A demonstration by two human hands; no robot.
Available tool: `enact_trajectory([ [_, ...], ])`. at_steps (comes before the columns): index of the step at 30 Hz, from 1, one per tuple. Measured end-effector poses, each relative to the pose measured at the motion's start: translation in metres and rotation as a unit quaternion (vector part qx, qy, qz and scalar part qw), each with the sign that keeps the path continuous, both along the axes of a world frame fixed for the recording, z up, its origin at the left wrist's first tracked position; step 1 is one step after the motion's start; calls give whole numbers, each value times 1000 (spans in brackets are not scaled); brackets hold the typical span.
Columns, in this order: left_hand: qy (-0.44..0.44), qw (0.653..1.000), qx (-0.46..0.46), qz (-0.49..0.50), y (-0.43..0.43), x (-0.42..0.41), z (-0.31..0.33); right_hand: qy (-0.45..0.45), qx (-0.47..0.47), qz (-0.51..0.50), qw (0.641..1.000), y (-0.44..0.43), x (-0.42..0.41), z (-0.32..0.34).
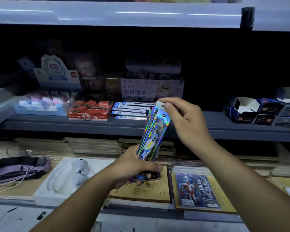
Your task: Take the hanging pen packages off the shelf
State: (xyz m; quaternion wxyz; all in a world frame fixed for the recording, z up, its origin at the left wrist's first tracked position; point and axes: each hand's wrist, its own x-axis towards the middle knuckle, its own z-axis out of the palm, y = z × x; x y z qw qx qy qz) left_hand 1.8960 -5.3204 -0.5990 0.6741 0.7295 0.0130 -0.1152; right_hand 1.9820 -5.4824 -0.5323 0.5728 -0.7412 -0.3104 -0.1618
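The left hand (134, 164) grips the bottom of a stack of shiny holographic bookmarks (153, 131) held upright before a shop shelf (208, 129), the right hand (182, 119) pinches their top, and behind sit a red box (89, 111) marked "2B" and a box (151, 89) reading "护指绷带".

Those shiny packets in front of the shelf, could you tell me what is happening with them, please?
A person stands at a shop shelf, holding a bundle of holographic packets upright in both hands. The left hand grips the bottom of the bundle, and the right hand pinches the top of the front packet near its hanging holes. Behind them on the grey shelf are a red 2B box and a finger bandage box. Below lies a hero card pack.
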Motion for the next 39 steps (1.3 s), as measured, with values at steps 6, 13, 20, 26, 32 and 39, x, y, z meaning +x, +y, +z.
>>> enact_trajectory([
  [6, 10, 1000, -16, -1, -2, 3, -1, 31, 24, 28, 999, 5, 0, -7],
  [13, -2, 1000, -27, -16, -2, 8, -5, 88, 63, 48, 993, 3, 4, 4],
  [20, -7, 990, -101, -98, -18, 0, 5, 376, 119, 226, 891, -2, -19, -7],
  [26, 38, 969, -179, -165, -38, -11, 26, 395, 124, 238, 878, -12, -36, -4],
  [32, 25, 966, -150, -209, -54, -6, 55, 374, 115, 237, 889, -47, -44, 8],
  [39, -64, 982, -120, -131, -118, 9, 77, 301, 81, 176, 934, -90, -43, 45],
])
